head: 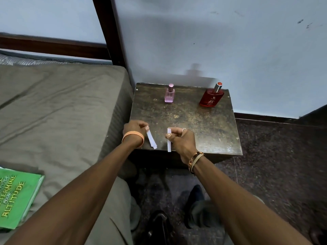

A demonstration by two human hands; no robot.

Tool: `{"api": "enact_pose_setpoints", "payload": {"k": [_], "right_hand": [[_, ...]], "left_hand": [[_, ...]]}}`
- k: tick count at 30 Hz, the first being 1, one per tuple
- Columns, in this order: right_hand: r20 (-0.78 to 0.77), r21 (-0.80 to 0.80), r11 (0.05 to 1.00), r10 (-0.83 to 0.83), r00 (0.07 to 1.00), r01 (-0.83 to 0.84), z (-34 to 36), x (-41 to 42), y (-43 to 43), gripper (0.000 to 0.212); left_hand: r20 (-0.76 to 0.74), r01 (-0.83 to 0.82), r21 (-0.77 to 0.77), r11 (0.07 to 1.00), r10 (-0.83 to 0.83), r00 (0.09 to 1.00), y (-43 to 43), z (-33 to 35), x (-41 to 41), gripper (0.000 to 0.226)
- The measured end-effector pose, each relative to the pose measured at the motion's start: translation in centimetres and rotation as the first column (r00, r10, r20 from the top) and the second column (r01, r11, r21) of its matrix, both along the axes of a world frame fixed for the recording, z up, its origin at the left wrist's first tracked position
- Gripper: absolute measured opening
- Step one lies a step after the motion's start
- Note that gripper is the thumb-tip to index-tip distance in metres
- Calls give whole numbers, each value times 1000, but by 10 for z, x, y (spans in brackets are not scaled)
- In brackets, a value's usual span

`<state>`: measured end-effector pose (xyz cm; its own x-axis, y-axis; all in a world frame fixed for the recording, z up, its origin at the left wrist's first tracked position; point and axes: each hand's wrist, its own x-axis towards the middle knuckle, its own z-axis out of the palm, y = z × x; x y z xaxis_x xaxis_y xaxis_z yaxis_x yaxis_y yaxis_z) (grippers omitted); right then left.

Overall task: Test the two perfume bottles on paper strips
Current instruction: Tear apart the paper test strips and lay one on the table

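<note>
A small pink perfume bottle (169, 93) stands capped near the back of a dark worn stool (203, 121). A larger red perfume bottle (211, 98) with a silver cap stands to its right. My left hand (135, 128) pinches the top of a white paper strip (151, 139) that hangs down over the stool's front edge. My right hand (182, 140) pinches a second white paper strip (169, 142), held upright. Both hands hover over the front left of the stool, well short of the bottles.
A bed with a grey-brown sheet (53, 112) lies to the left, a green book (14, 197) on it. A dark wooden bedpost (109, 32) rises behind. The pale wall (230, 41) is right behind the stool. Dark shoes (159, 225) rest on the speckled floor.
</note>
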<state>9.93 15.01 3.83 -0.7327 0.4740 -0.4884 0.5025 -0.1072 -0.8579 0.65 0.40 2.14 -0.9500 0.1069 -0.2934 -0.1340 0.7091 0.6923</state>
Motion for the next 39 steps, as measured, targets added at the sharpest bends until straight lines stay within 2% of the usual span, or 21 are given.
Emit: {"api": "enact_pose_setpoints", "payload": {"k": [3,7,15,17,19,20,22,24,25,30,33,39], "right_hand": [[9,-81,994,-76,997,76,-3,0,8,14],[19,-158,984,-78,997,80,-5,-1,19,14],[83,-121,984,-122,989,131,-21,-4,30,17],[85,-104,983,-141,986,150,-23,-2,31,19],[77,-97,978,-176,981,183,-22,-2,32,20],[70,-96,975,-192,979,198,-20,-2,33,21],[49,-90,973,-207,977,210,-13,-1,37,22],[28,-76,977,-200,979,201,-6,1,43,21],[19,-71,977,-203,979,204,-3,3,48,21],[29,-57,979,-197,980,198,8,19,65,30],[54,-93,980,-169,984,173,4,30,68,34],[106,-130,972,-181,978,194,-9,42,77,35]], "left_hand": [[-49,79,-68,995,-82,995,9,-8,-13,16],[-81,76,-87,993,-83,993,20,-17,-24,20],[-55,97,-101,990,-103,993,22,-32,-38,18],[-154,83,-134,987,-104,983,25,-27,-31,17],[-277,118,-87,989,-137,951,34,-16,-17,16],[-256,165,7,986,-157,954,42,-11,-8,15],[-18,216,271,938,-220,975,62,0,13,16],[189,145,452,880,-253,949,79,6,26,15],[224,123,485,866,-259,940,85,7,29,15],[184,150,466,872,-261,948,104,7,37,4],[166,119,422,899,-206,964,118,-2,38,14],[128,135,382,914,-197,972,137,-19,34,16]]}}
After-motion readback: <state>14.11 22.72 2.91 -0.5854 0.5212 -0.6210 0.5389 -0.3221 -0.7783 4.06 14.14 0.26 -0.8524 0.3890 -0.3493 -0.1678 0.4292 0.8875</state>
